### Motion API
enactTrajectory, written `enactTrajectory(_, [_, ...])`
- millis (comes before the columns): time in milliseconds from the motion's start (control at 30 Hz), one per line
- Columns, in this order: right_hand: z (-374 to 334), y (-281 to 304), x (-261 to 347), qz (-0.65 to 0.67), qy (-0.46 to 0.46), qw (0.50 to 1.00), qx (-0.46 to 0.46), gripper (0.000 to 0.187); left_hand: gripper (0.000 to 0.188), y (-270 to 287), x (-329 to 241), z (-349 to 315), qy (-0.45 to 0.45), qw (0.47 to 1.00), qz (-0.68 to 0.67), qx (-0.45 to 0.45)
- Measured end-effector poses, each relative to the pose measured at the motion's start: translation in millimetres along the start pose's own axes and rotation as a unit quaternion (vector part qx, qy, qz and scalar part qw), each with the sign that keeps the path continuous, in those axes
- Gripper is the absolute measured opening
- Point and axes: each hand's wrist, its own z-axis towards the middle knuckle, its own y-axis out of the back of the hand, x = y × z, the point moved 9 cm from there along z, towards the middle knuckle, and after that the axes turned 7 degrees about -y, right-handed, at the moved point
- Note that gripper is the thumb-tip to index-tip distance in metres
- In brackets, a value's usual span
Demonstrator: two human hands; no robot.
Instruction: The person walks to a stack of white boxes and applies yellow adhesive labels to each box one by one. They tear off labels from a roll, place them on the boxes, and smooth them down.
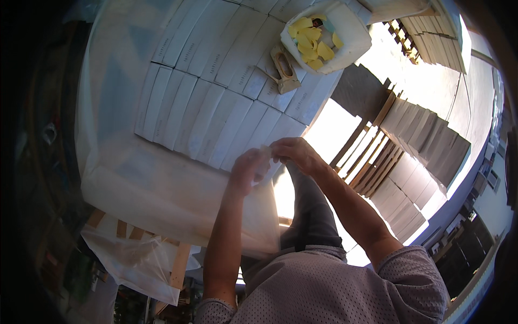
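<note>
Over the near right corner of a stack of white boxes [210, 116], my left hand [249, 170] and right hand [294, 154] meet, fingers closed. Pinched between them is a small whitish, see-through piece of plastic sheet [263, 154]; the fingers partly hide it. Below my hands, the same kind of milky sheeting [178, 186] drapes along the near side of the stack. A worn, beige staple gun [284, 70] lies on the boxes beyond my hands.
A white plastic tub [356, 46] holding yellow pieces stands at the stack's far right. Wooden pallets [372, 156] and more boxes [426, 135] are on the floor to the right. Loose plastic hangs over wooden slats [181, 264] at the lower left.
</note>
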Motion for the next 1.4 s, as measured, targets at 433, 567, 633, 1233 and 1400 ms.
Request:
enactTrajectory(433, [5.3,-1.8,0.1,-0.075,0.073,0.994,0.016,0.028,0.018,5.1,3.7,-2.8,0.046,0.996,0.056,-0.046])
enactTrajectory(567, [9.5,3.8,-15.3,-0.068,-0.038,0.997,-0.018,0.030,0.019,5.5,5.2,-2.0,0.041,0.997,0.053,-0.034])
enactTrajectory(633, [9.0,2.5,-13.1,-0.087,-0.046,0.995,-0.033,0.029,0.020,6.0,7.4,-1.0,0.045,0.997,0.054,-0.032])
enactTrajectory(1233, [10.4,3.9,-11.6,-0.091,-0.053,0.994,-0.036,0.023,0.019,11.2,10.0,3.0,0.019,0.992,0.110,-0.051])
enactTrajectory(1400, [13.5,3.4,-14.2,-0.126,-0.054,0.989,-0.059,0.021,0.018,7.7,-5.6,4.7,-0.086,0.963,0.249,-0.055])
